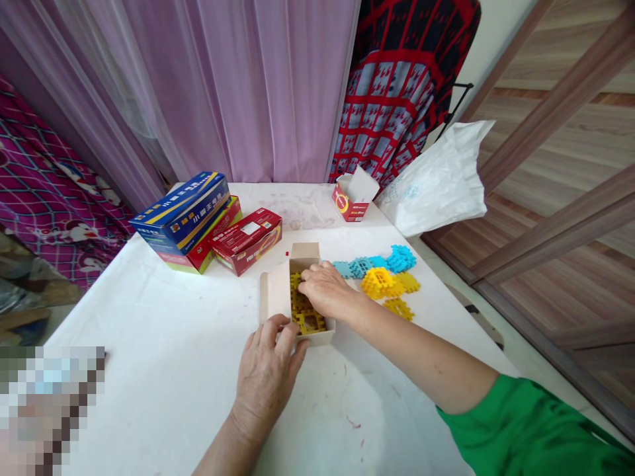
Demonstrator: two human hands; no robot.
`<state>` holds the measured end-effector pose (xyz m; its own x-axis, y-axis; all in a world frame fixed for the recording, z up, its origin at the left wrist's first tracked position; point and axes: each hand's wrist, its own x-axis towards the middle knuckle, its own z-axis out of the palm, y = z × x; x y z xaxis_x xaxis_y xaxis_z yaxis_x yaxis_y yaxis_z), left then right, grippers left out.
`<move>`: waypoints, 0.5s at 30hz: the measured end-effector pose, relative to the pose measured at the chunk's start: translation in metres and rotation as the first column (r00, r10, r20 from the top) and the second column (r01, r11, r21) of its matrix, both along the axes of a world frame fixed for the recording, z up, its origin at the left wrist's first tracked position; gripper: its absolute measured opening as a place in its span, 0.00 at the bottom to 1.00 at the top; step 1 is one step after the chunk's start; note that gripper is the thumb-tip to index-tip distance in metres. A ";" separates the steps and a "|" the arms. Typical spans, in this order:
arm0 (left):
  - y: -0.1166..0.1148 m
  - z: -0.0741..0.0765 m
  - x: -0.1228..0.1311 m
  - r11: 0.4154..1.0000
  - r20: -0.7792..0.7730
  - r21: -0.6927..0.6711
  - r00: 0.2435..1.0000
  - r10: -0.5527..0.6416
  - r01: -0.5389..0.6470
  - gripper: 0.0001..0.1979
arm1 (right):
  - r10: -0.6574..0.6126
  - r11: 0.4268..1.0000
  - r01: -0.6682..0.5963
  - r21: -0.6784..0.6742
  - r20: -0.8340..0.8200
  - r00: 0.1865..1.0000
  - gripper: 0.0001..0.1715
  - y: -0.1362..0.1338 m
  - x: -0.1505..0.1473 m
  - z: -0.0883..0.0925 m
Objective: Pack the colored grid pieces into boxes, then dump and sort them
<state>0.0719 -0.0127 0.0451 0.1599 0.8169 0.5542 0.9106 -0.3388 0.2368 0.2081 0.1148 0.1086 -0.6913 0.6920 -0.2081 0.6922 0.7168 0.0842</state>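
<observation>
An open cardboard box point(322, 338) stands on the table with its flaps folded out. Yellow notched plastic building pieces point(311, 323) lie inside it. My left hand point(268, 363) grips the box's near left corner, thumb against the front wall and fingers over the edge. Reaching in from the right, my right hand point(327, 289) has its fingers closed on the yellow pieces near the far end of the box; its fingertips are partly hidden. Right of the box are blue notched pieces point(362, 268) in a row, with a stack of brighter yellow pieces point(380, 283) in front of them.
At the back left, a blue box point(183, 211) rests on a red and green box point(198, 254), beside another red box point(248, 241). A small open red box point(353, 198) and a white plastic bag point(436, 182) are at the back right. A tiny red bit point(287, 253) lies behind the cardboard box.
</observation>
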 end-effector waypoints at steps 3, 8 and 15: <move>0.000 0.000 0.000 1.000 0.003 0.002 1.000 -0.003 0.003 0.06 | -0.002 1.000 0.002 -0.001 -0.029 1.000 0.14 -0.001 0.000 -0.002; 0.000 0.000 -0.001 1.000 0.004 -0.016 1.000 -0.008 0.008 0.06 | 0.032 0.999 -0.033 -0.021 -0.009 0.999 0.12 -0.003 0.000 -0.007; 0.001 0.000 -0.001 1.000 0.009 -0.006 1.000 -0.011 0.011 0.06 | 0.073 0.994 -0.072 -0.079 0.013 0.997 0.11 -0.007 0.001 -0.004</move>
<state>0.0707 -0.0122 0.0452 0.1641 0.8185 0.5505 0.9047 -0.3474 0.2468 0.2093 0.1076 0.1044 -0.7354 0.6213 -0.2705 0.6371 0.7699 0.0363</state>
